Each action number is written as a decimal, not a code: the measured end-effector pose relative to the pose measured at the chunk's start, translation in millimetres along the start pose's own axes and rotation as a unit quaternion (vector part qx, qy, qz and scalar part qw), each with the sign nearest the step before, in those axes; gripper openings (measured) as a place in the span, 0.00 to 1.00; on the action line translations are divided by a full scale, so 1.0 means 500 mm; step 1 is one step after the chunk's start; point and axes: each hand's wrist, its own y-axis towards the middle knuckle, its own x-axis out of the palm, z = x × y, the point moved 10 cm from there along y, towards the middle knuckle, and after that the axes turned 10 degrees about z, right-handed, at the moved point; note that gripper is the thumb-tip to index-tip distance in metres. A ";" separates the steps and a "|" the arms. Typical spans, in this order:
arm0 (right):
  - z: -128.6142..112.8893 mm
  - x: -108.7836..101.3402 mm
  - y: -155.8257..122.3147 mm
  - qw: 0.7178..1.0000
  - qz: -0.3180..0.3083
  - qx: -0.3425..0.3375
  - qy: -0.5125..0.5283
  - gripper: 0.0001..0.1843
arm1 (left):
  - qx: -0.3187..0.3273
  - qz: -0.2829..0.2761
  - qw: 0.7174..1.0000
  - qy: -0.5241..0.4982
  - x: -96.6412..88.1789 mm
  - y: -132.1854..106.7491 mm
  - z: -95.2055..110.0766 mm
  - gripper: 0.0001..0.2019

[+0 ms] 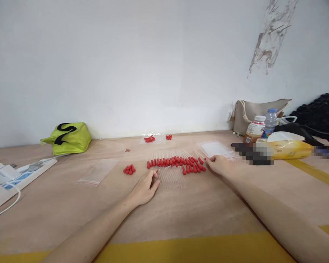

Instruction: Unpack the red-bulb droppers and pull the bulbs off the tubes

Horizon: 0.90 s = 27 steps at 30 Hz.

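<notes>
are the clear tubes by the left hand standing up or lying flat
Lying flat: the clear tubes rest side by side on the tabletop, beside the left hand.

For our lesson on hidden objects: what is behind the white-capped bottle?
Behind the white-capped bottle is a beige bag, with a blue-capped bottle to the right. The covered part of the bag cannot be seen.

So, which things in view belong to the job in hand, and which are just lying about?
Likely part of the job:
red bulbs, at the right hand
thin clear tubes, beside the left hand

Apparently just lying about:
lime-green bag
power strip
two bottles
tissue pack
beige bag
</notes>
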 end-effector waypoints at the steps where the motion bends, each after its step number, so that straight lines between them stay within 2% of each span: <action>1: -0.005 -0.012 -0.002 1.000 0.018 0.002 0.006 0.14 | -0.001 0.009 1.000 0.002 -0.004 0.000 -0.001 0.04; 4: -0.037 -0.058 -0.020 0.993 0.100 -0.026 0.054 0.14 | 0.025 0.069 0.997 0.015 -0.029 0.003 0.008 0.08; 7: -0.102 -0.086 -0.065 0.973 0.153 -0.128 0.114 0.11 | 0.079 0.147 0.985 0.038 -0.057 0.000 0.031 0.11; 9: -0.151 -0.088 -0.108 0.956 0.162 -0.202 0.141 0.10 | 0.110 0.164 0.980 0.037 -0.060 -0.002 0.050 0.09; 13: -0.227 -0.095 -0.195 0.917 0.196 -0.285 0.200 0.10 | 0.116 0.108 0.987 -0.029 -0.037 0.002 0.078 0.12; 16: -0.275 -0.094 -0.247 0.888 0.196 -0.347 0.232 0.10 | 0.055 0.050 0.991 -0.116 -0.014 0.010 0.077 0.16; 18: -0.299 -0.090 -0.272 0.869 0.191 -0.388 0.238 0.11 | -0.002 0.013 0.980 -0.197 0.004 0.014 0.068 0.18; 21: -0.326 -0.077 -0.299 0.848 0.167 -0.453 0.220 0.07 | -0.063 -0.027 0.949 -0.308 0.031 0.015 0.058 0.19; 22: -0.334 -0.070 -0.307 0.841 0.153 -0.475 0.208 0.06 | -0.070 -0.028 0.944 -0.322 0.035 0.015 0.055 0.18; 24: -0.343 -0.062 -0.318 0.830 0.135 -0.509 0.185 0.06 | -0.065 -0.005 0.952 -0.300 0.028 0.017 0.048 0.15; 27: -0.331 -0.080 -0.306 0.834 0.178 -0.493 0.172 0.06 | -0.019 0.064 0.975 -0.212 -0.009 0.020 0.044 0.10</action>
